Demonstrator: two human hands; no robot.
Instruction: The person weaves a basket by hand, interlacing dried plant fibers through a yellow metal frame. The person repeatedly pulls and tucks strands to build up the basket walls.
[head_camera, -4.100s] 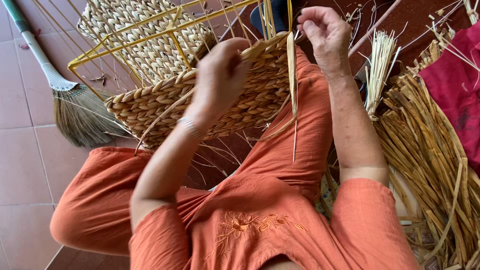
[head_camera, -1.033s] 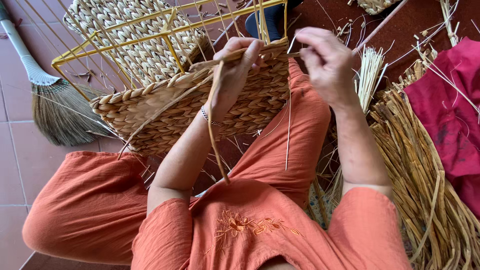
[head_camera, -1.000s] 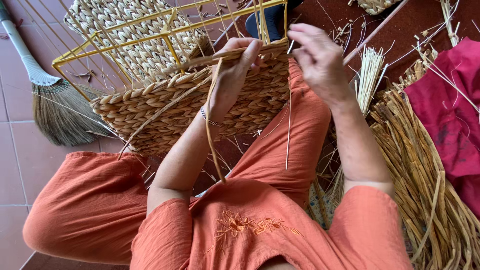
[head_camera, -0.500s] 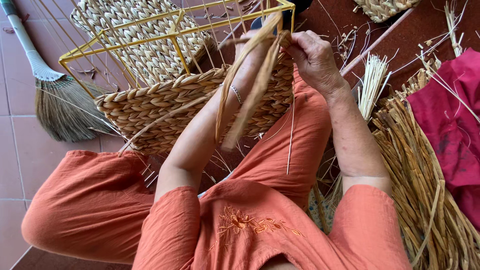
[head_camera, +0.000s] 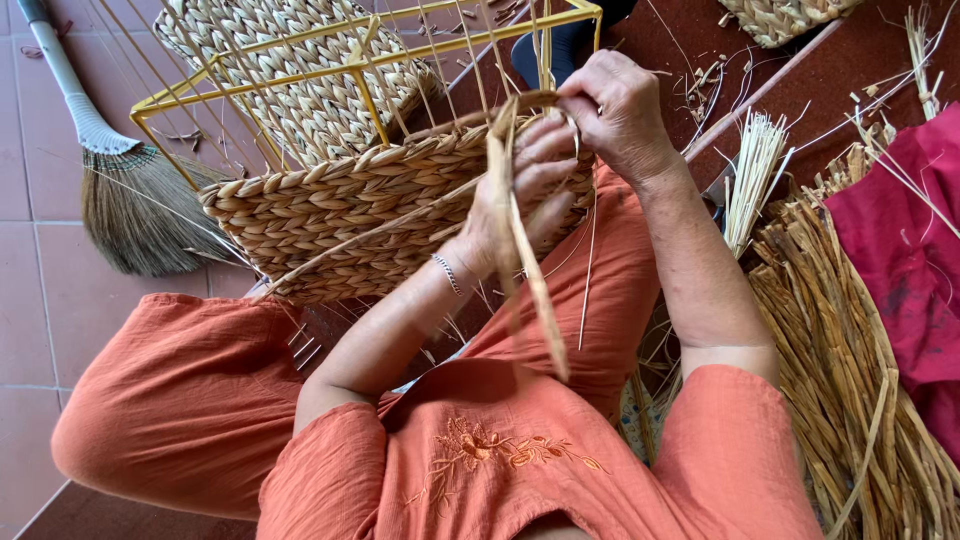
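A half-woven basket (head_camera: 330, 205) of tan braided fibre on a yellow wire frame lies tilted on its side, its woven wall under the fingers. A flat straw strand (head_camera: 515, 230) loops over the fingers and hangs down below them

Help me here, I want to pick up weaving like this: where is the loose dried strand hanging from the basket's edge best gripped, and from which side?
Probably near its top, where the strand bends over the woven basket rim, coming from the weaver's side. There it is flat and taut between the left hand and right hand; lower down it dangles free.
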